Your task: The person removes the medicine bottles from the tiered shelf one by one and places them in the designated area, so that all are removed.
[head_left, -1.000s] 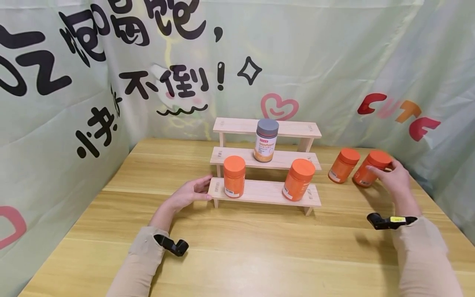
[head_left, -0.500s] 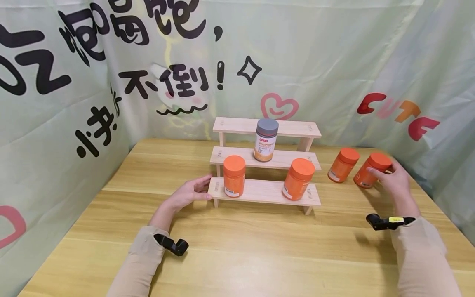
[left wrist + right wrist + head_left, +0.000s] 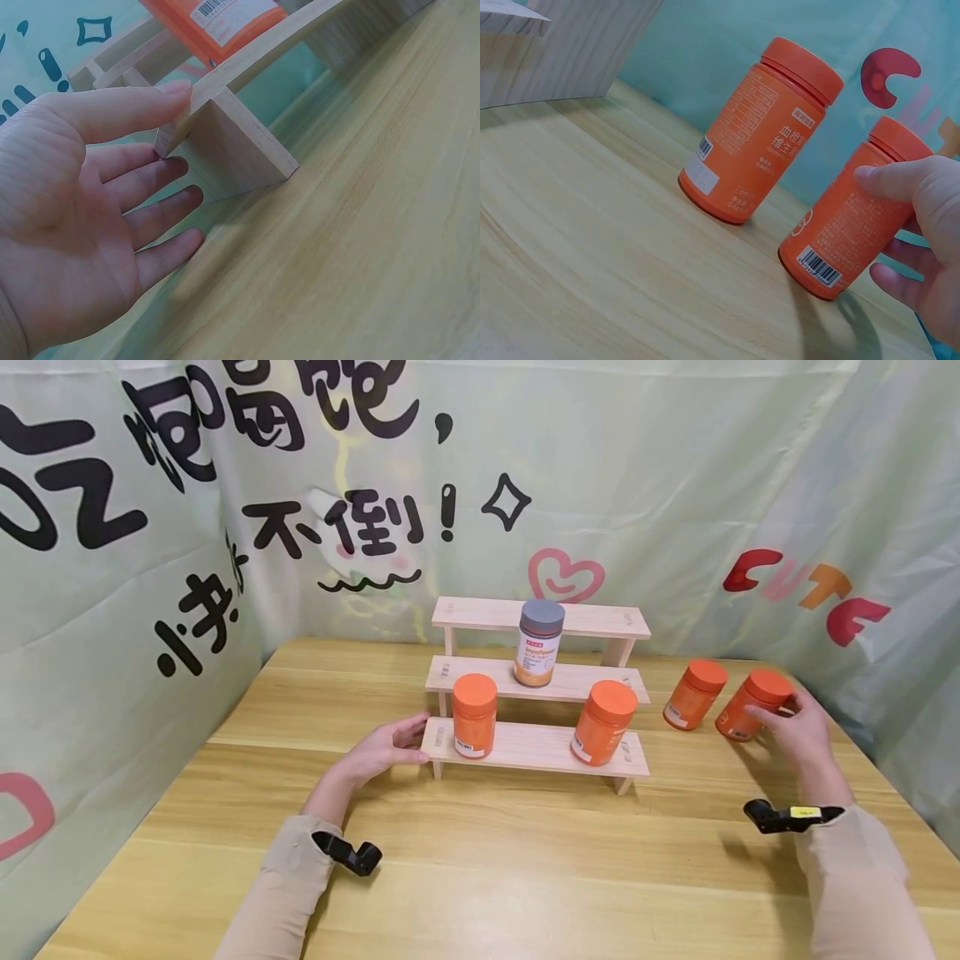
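A three-step wooden display shelf [image 3: 536, 748] stands mid-table. My left hand [image 3: 384, 749] is at its left end; in the left wrist view the thumb lies on top of the lowest board [image 3: 255, 56] and the index finger is under its corner, the other fingers loosely spread below. Over at the right, my right hand [image 3: 802, 727] grips an orange bottle [image 3: 752, 703] by its upper side, thumb in front and fingers behind. In the right wrist view this bottle [image 3: 855, 217] shows a barcode near its base. Another orange bottle [image 3: 757, 135] stands just left of it.
On the lowest step stand two orange bottles, one at the left [image 3: 474, 717] and one at the right [image 3: 602, 724]. A grey-capped bottle [image 3: 537, 647] with a white label is on the middle step. A printed curtain [image 3: 637, 485] hangs behind the wooden table [image 3: 495, 868].
The orange bottle in my right hand has shifted slightly toward me, along with the hand. My left hand has stayed at the shelf's end.
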Demonstrator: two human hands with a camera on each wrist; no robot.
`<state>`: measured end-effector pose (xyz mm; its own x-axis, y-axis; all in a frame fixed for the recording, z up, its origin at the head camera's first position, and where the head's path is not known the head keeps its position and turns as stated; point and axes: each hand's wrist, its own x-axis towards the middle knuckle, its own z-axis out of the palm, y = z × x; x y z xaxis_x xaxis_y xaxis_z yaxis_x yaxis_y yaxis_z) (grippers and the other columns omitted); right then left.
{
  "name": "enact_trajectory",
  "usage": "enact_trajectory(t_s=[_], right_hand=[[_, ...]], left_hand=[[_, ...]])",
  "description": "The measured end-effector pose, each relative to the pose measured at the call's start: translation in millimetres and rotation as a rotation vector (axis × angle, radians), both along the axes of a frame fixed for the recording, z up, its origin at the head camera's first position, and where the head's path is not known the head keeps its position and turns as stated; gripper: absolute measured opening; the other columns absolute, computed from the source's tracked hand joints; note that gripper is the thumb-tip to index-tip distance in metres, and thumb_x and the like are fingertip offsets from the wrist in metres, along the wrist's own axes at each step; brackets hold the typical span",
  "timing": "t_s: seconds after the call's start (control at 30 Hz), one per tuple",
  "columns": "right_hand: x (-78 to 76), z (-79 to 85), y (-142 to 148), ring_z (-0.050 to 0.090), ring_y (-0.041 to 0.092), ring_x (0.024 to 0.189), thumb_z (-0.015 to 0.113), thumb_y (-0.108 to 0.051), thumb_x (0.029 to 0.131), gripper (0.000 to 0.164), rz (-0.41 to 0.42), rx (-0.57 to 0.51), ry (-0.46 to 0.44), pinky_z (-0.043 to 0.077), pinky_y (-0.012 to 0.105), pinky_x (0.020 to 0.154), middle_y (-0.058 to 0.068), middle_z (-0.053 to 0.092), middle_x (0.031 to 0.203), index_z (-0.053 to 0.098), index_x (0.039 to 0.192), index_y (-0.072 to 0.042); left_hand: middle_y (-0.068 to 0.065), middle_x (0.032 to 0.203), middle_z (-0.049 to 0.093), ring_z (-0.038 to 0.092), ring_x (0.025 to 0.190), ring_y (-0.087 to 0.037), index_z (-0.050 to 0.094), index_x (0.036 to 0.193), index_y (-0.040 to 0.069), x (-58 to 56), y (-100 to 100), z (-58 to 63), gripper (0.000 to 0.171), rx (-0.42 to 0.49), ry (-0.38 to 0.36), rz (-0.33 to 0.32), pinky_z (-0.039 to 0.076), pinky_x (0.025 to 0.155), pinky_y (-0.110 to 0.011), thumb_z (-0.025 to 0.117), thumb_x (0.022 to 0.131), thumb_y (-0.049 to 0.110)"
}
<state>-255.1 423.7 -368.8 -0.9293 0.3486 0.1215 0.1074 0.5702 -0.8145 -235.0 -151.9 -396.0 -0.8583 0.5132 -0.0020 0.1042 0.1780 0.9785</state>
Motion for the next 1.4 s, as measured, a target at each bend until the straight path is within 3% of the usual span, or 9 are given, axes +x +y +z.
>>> enact_trajectory(t_s=[0.1, 0.33, 0.5, 0.6, 0.8, 0.9, 1.03, 1.17, 1.4], right_hand=[[4.1, 1.8, 1.3, 0.044, 0.023, 0.111, 0.061, -0.033, 0.088, 0.067, 0.024, 0.008, 0.004, 0.041, 0.025, 0.095, 0.015, 0.044, 0.13, 0.034, 0.139, 0.0], [4.9, 6.7, 13.3, 0.045, -0.011, 0.078, 0.068, -0.021, 0.085, 0.069, 0.075, -0.181, 0.071, 0.042, 0.004, 0.063, -0.025, 0.046, 0.092, 0.034, 0.143, -0.008], [-3.1, -0.8, 32.9, 0.05, -0.012, 0.084, 0.068, -0.024, 0.084, 0.069, 0.083, -0.222, 0.09, 0.043, 0.004, 0.065, -0.022, 0.052, 0.099, 0.034, 0.143, -0.015], [6.2, 13.7, 22.0, 0.052, -0.012, 0.08, 0.067, -0.017, 0.085, 0.065, 0.1, -0.283, 0.107, 0.044, 0.004, 0.064, -0.02, 0.054, 0.096, 0.035, 0.141, -0.009], [17.9, 37.1, 8.9, 0.053, -0.012, 0.075, 0.067, -0.011, 0.085, 0.036, 0.122, -0.363, 0.169, 0.043, 0.003, 0.063, -0.023, 0.057, 0.087, 0.05, 0.114, -0.023], [18.5, 44.0, 6.8, 0.051, -0.013, 0.079, 0.066, -0.016, 0.086, 0.036, 0.108, -0.309, 0.162, 0.041, 0.003, 0.07, -0.026, 0.056, 0.089, 0.05, 0.117, -0.025], [18.7, 53.1, -0.1, 0.045, -0.009, 0.09, 0.062, -0.03, 0.088, 0.058, 0.075, -0.167, 0.101, 0.034, 0.006, 0.09, -0.027, 0.051, 0.095, 0.039, 0.14, -0.019], [17.0, 64.5, -11.1, 0.043, -0.005, 0.099, 0.059, -0.038, 0.089, 0.068, 0.077, -0.114, 0.073, 0.025, 0.021, 0.107, -0.026, 0.048, 0.1, 0.03, 0.146, -0.014], [11.8, 87.2, -35.3, 0.044, -0.003, 0.102, 0.057, -0.041, 0.089, 0.068, 0.17, -0.104, 0.062, 0.031, 0.013, 0.099, -0.024, 0.05, 0.106, 0.03, 0.146, -0.017]], left_hand=[[-0.025, 0.147, 0.023, 0.025, 0.134, -0.039, 0.016, 0.145, -0.006, -0.7, 0.0, -0.6, 0.08, 0.0, 0.0, -0.006, 0.021, 0.108, -0.048, 0.066, 0.085, 0.01], [-0.024, 0.147, 0.023, 0.026, 0.133, -0.038, 0.016, 0.145, -0.006, -1.4, -1.3, 0.6, 0.08, -0.002, 0.005, -0.003, 0.021, 0.108, -0.049, 0.066, 0.085, 0.009], [-0.023, 0.147, 0.025, 0.028, 0.132, -0.038, 0.018, 0.145, -0.005, -1.6, -2.1, 1.0, 0.079, -0.022, 0.016, 0.005, 0.022, 0.108, -0.049, 0.067, 0.085, 0.01], [-0.025, 0.147, 0.025, 0.028, 0.133, -0.039, 0.017, 0.145, -0.006, -1.9, -2.6, -0.1, 0.079, -0.013, 0.015, 0.001, 0.022, 0.108, -0.049, 0.067, 0.085, 0.01], [-0.024, 0.147, 0.026, 0.029, 0.132, -0.038, 0.018, 0.145, -0.005, -1.9, -2.9, -0.4, 0.079, -0.029, 0.014, 0.006, 0.022, 0.108, -0.049, 0.067, 0.085, 0.011], [-0.024, 0.146, 0.027, 0.03, 0.132, -0.039, 0.019, 0.145, -0.005, -1.4, -2.7, 0.0, 0.079, -0.037, 0.02, 0.006, 0.023, 0.108, -0.049, 0.066, 0.085, 0.011], [-0.024, 0.146, 0.026, 0.028, 0.132, -0.039, 0.018, 0.145, -0.005, -1.3, -2.0, -0.1, 0.078, -0.035, 0.024, -0.001, 0.022, 0.108, -0.049, 0.066, 0.085, 0.01], [-0.024, 0.147, 0.025, 0.027, 0.133, -0.038, 0.018, 0.145, -0.005, -1.7, -1.6, -1.0, 0.078, -0.036, 0.021, -0.001, 0.021, 0.108, -0.049, 0.065, 0.085, 0.01], [-0.024, 0.147, 0.025, 0.028, 0.133, -0.038, 0.017, 0.145, -0.005, -2.4, -1.1, -1.8, 0.078, -0.031, 0.02, -0.002, 0.022, 0.108, -0.049, 0.066, 0.085, 0.009]])
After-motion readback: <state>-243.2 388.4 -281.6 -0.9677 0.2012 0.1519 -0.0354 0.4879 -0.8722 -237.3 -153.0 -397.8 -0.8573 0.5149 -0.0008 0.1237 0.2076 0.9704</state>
